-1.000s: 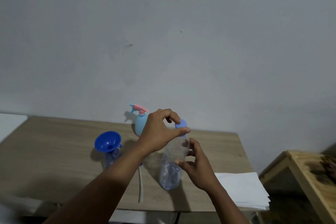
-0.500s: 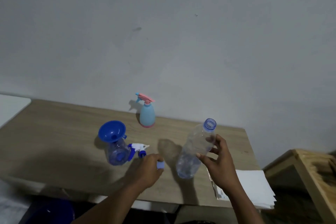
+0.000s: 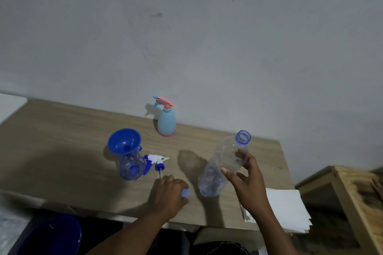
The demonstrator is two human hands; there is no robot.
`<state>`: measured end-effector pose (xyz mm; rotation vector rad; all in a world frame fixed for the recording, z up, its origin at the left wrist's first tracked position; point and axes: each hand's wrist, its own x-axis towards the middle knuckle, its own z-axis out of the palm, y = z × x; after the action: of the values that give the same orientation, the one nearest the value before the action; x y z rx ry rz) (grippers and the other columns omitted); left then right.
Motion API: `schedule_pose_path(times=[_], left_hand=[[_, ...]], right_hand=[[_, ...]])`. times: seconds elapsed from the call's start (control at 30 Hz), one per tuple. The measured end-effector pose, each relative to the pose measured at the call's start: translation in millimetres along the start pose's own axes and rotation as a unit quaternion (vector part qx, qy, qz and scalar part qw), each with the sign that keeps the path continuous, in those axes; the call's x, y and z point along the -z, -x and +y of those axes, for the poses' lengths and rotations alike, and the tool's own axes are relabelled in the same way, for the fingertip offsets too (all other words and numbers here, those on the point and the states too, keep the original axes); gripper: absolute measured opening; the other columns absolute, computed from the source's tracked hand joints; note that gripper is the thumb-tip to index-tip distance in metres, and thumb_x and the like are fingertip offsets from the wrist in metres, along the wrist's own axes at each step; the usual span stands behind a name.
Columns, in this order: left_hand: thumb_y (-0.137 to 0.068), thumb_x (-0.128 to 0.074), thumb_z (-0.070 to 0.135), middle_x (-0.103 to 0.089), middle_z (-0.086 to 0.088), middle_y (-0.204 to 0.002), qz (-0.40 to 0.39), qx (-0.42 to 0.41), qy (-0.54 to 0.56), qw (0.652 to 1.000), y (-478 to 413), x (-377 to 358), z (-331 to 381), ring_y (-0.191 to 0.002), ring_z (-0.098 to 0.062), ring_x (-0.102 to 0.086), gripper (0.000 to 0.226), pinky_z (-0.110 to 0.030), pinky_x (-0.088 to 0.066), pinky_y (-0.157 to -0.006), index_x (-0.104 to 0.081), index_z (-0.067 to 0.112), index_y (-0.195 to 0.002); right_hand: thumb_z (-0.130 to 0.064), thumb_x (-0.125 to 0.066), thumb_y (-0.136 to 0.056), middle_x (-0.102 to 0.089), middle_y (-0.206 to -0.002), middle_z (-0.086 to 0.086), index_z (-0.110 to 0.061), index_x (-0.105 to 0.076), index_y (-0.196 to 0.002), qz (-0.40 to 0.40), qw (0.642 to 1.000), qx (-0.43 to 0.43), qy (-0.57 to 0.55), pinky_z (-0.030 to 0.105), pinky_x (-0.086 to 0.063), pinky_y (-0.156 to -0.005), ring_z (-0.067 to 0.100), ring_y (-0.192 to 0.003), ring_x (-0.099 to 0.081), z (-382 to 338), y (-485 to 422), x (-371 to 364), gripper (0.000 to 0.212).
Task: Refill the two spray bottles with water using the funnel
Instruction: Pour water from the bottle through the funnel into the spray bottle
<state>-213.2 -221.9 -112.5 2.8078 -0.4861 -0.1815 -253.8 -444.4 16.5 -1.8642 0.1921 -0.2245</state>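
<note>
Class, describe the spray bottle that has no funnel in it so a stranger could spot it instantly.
Start at the wooden table and go to its far edge against the grey wall. There the pale blue spray bottle stands upright alone; unlike the clear one nearer, its pink trigger head is on.

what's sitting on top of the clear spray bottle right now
A blue funnel sits in the neck of the clear spray bottle, tilted; its spout shows through the clear wall. The bottle's trigger head lies off beside it on the table. Any water inside can't be made out.
</note>
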Motion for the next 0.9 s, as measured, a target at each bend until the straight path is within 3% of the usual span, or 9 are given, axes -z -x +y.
schedule_pose_path(times=[0.1,0.2,0.3,0.37,0.47,0.57,0.63,0.73,0.9], left_hand=[[-0.067,-0.071,0.060,-0.066,0.022,-0.105,0.073,-0.028,0.050,0.996,10,10,7,-0.100,-0.008,-0.060,0.043,-0.028,-0.038,-0.086,-0.068,0.036,-0.103],[-0.067,-0.071,0.060,-0.064,0.026,-0.094,0.158,-0.010,0.133,0.978,30,22,0,-0.091,0.001,-0.054,0.036,-0.019,-0.025,-0.078,-0.068,0.037,-0.094],[-0.070,-0.079,0.050,-0.064,0.022,-0.083,0.243,0.078,0.244,0.936,57,41,-23,-0.081,0.003,-0.056,0.025,-0.020,-0.038,-0.076,-0.067,0.033,-0.083],[-0.069,-0.088,0.035,-0.063,0.016,-0.078,0.261,0.155,0.315,0.899,75,61,-40,-0.074,-0.003,-0.059,0.028,-0.022,-0.045,-0.067,-0.063,0.028,-0.079],[-0.066,-0.089,0.034,-0.057,0.012,-0.081,0.299,0.238,0.289,0.878,89,95,-70,-0.073,-0.006,-0.056,0.040,-0.025,-0.047,-0.063,-0.055,0.029,-0.085],[-0.055,-0.095,0.028,-0.058,0.003,-0.096,0.376,0.214,0.292,0.853,87,126,-100,-0.083,-0.018,-0.055,0.067,-0.028,-0.053,-0.071,-0.058,0.016,-0.109],[-0.055,-0.095,0.026,-0.058,0.000,-0.114,0.346,0.179,0.332,0.859,80,150,-113,-0.098,-0.017,-0.055,0.085,-0.026,-0.052,-0.083,-0.053,0.014,-0.127],[-0.057,-0.092,0.046,-0.048,0.011,-0.140,0.222,0.145,0.359,0.895,69,181,-128,-0.124,-0.009,-0.047,0.107,-0.035,-0.044,-0.102,-0.036,0.027,-0.147],[-0.056,-0.089,0.056,-0.046,0.012,-0.147,0.119,0.094,0.304,0.941,49,201,-143,-0.132,-0.010,-0.045,0.110,-0.030,-0.039,-0.104,-0.035,0.029,-0.148]], right_hand=[[-0.019,-0.077,-0.084,-0.057,-0.132,-0.012,-0.028,-0.050,-0.127,-0.008,1.000,0.021,-0.017,0.051,-0.051,-0.103,0.006,-0.124,-0.056,1,1,-5,0.052],[-0.016,-0.074,-0.087,-0.056,-0.134,-0.009,-0.025,-0.047,-0.130,0.009,0.998,0.061,-0.029,0.051,-0.046,-0.107,0.014,-0.128,-0.054,-3,1,-13,0.051],[-0.025,-0.075,-0.085,-0.055,-0.134,-0.011,-0.029,-0.043,-0.130,0.053,0.990,0.124,-0.042,0.037,-0.044,-0.110,0.012,-0.129,-0.053,-22,-4,-25,0.055],[-0.036,-0.069,-0.080,-0.057,-0.128,-0.020,-0.033,-0.040,-0.128,0.073,0.982,0.169,-0.045,0.024,-0.045,-0.104,0.008,-0.123,-0.056,-39,-8,-34,0.056],[-0.042,-0.065,-0.081,-0.062,-0.118,-0.009,-0.027,-0.036,-0.134,0.046,0.980,0.194,-0.024,0.018,-0.047,-0.096,0.006,-0.111,-0.061,-57,-15,-51,0.062],[-0.045,-0.066,-0.082,-0.063,-0.114,-0.006,-0.031,-0.035,-0.138,-0.014,0.983,0.183,0.001,0.011,-0.050,-0.084,0.002,-0.101,-0.064,-74,-16,-72,0.066],[-0.041,-0.067,-0.087,-0.062,-0.113,-0.008,-0.034,-0.035,-0.139,-0.049,0.983,0.177,0.020,0.011,-0.052,-0.078,0.002,-0.100,-0.064,-84,-14,-87,0.062],[-0.039,-0.069,-0.086,-0.065,-0.105,-0.008,-0.034,-0.040,-0.139,-0.092,0.981,0.167,0.046,0.013,-0.053,-0.077,0.005,-0.096,-0.066,-99,-11,-105,0.061],[-0.045,-0.073,-0.082,-0.070,-0.094,-0.004,-0.038,-0.046,-0.134,-0.132,0.970,0.144,0.145,0.021,-0.056,-0.074,0.008,-0.087,-0.068,-112,-2,-122,0.059]])
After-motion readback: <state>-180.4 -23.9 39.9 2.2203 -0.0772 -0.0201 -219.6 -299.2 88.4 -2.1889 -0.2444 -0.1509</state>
